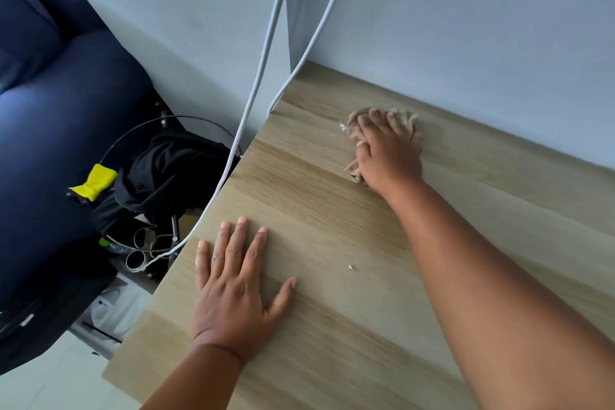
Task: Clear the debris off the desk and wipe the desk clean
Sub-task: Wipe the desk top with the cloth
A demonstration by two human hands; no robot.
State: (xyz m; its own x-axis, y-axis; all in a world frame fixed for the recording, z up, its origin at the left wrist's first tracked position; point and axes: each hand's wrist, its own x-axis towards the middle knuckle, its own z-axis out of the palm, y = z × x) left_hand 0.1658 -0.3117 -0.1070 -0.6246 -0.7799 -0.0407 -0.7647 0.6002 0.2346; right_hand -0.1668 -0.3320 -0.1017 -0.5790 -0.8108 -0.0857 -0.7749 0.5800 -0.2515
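Wiping step: right hand [387,150], fingers flat, presses a tan cloth [356,135] on the far surface [332,210] beside white specks [341,126]; left hand [233,289] braces flat, empty. Next: sweep toward the near crumb [350,267].

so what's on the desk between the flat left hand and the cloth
In the head view, mostly bare wood of the desk. One small crumb lies right of the left hand, and white specks sit by the cloth under the right hand.
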